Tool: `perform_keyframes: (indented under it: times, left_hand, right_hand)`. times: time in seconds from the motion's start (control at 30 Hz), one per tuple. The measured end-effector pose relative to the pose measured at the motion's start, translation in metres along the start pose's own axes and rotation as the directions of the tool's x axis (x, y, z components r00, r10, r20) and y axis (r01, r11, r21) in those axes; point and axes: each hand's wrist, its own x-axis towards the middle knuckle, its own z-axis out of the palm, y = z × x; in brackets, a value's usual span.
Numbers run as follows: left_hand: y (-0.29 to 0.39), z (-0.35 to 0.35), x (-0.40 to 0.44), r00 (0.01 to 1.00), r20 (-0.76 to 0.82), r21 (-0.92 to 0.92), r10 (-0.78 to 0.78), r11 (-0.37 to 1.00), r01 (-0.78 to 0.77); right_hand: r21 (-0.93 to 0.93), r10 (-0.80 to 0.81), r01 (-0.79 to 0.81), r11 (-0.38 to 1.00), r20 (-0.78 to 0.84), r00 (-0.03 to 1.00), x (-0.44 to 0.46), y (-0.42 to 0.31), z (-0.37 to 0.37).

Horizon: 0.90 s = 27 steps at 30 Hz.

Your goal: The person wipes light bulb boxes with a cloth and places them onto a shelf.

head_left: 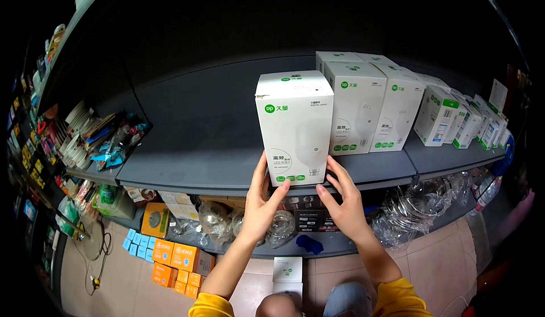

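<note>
A tall white LED bulb box with green lettering stands upright at the front of the grey shelf. My left hand grips its lower left side, with the thumb at the bottom front edge. On the opposite side my right hand holds the lower right edge, its thumb also near the bottom front. Just right of it, more white bulb boxes of the same design stand upright in a row, partly hidden behind the held one.
Smaller white-and-green boxes line the shelf's right end. Below lie plastic-wrapped metal goods. Orange boxes, small blue boxes and white boxes sit on the floor. Bagged goods crowd the left.
</note>
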Motion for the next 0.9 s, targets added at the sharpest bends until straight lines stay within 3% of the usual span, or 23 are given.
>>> perform_keyframes:
  times: [0.1,0.2,0.27,0.3,0.37,0.47,0.9]
  left_hand:
    - [-0.005,-0.002,0.003,1.0,-0.005,-0.004,0.017,1.0,-0.017]
    - [-0.006,-0.004,0.011,0.996,-0.053,0.133,0.076,0.989,-0.069]
    - [-0.001,-0.001,0.014,0.998,-0.057,0.009,0.024,1.0,-0.023]
    - [-0.003,0.0,0.015,0.998,-0.057,0.009,0.027,1.0,-0.026]
    - [-0.008,-0.001,0.017,0.999,-0.027,0.083,0.039,0.996,-0.037]
    - [-0.007,0.0,0.017,0.998,-0.042,0.086,0.043,0.996,-0.039]
    - [-0.009,-0.001,0.017,0.997,-0.043,0.104,0.057,0.993,-0.053]
  right_hand:
    - [-0.161,-0.096,0.076,0.984,-0.118,0.988,0.006,0.001,0.0]
    - [-0.313,-0.206,0.128,0.941,-0.23,0.951,0.03,0.006,-0.003]
    - [-0.426,-0.2,0.128,0.896,-0.129,0.971,0.043,0.004,-0.009]
    - [-0.426,-0.203,0.13,0.895,-0.129,0.971,0.049,0.002,-0.01]
    - [-0.596,-0.198,0.141,0.79,-0.03,0.98,0.055,-0.001,-0.009]
    - [-0.606,-0.287,0.227,0.762,-0.002,0.958,0.057,0.004,-0.008]
    - [-0.613,-0.301,0.294,0.734,0.094,0.949,0.05,0.001,-0.013]
